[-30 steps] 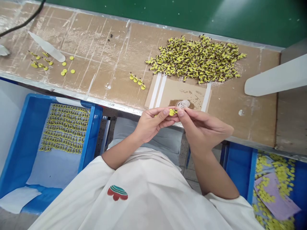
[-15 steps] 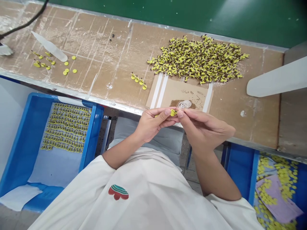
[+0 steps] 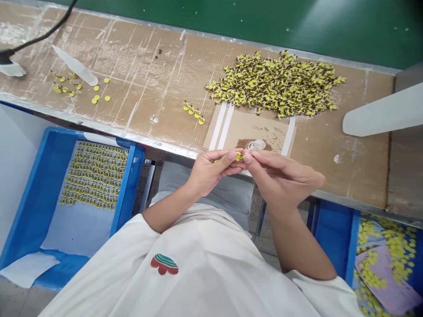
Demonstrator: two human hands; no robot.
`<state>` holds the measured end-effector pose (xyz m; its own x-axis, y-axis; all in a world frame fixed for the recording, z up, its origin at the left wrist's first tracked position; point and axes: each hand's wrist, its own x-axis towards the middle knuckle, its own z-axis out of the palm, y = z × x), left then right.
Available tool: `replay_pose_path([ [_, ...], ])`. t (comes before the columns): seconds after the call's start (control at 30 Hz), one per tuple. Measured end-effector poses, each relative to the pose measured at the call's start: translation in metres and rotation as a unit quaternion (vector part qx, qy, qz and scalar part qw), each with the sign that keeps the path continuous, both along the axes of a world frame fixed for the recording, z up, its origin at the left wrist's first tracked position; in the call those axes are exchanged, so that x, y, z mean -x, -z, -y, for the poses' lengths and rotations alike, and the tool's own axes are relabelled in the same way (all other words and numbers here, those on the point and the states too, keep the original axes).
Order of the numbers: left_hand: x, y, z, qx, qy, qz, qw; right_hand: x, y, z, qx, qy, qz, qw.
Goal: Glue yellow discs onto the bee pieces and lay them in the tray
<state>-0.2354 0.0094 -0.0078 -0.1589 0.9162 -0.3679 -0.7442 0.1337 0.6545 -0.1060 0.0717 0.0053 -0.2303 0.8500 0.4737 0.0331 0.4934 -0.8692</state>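
Note:
My left hand [image 3: 208, 174] is closed in a pinch on a small yellow disc [image 3: 238, 156] in front of the table's near edge. My right hand [image 3: 286, 180] meets it fingertip to fingertip, its thumb and forefinger closed at the disc's right side. A tiny dark part shows between the two hands; the right fingers hide most of it. Beyond them lies a cardboard sheet [image 3: 241, 127] with white tape strips and a clear round blob [image 3: 256, 145]. Behind that sheet spreads a heap of small yellow and dark figures [image 3: 280, 83].
Several figures on yellow discs [image 3: 194, 112] stand left of the sheet. Loose yellow discs [image 3: 107, 98] lie farther left, near a white pointed strip [image 3: 77, 66]. A blue bin [image 3: 29, 189] holds rows of figures; another blue bin [image 3: 333, 237] holds yellow discs. A white rounded object [image 3: 380, 112] juts in right.
The view has shifted slightly, so the table and bins appear a little farther right. Both hands stay together on the small yellow disc, with barely any finger movement.

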Motion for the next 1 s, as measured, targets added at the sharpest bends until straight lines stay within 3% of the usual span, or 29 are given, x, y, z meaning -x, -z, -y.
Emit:
replay_pose_path([
  [0.17, 0.0, 0.003, 0.0, 0.013, -0.012, -0.023, 1.0, -0.001, 0.003, -0.002, 0.007, -0.008, 0.021, 1.0],
  [0.3, 0.002, 0.004, 0.001, 0.015, -0.019, -0.043, 0.999, 0.001, 0.004, -0.003, -0.031, 0.008, 0.048, 0.998],
  [0.47, 0.003, -0.003, 0.006, 0.031, -0.048, -0.095, 0.994, 0.003, 0.001, 0.002, -0.051, 0.03, 0.088, 0.994],
  [0.63, 0.005, -0.011, 0.012, 0.02, -0.037, -0.124, 0.991, 0.005, 0.0, 0.005, -0.06, 0.025, 0.072, 0.995],
  [1.0, 0.002, 0.0, 0.013, 0.058, -0.067, -0.132, 0.987, 0.005, 0.006, 0.016, 0.038, 0.041, 0.03, 0.998],
])
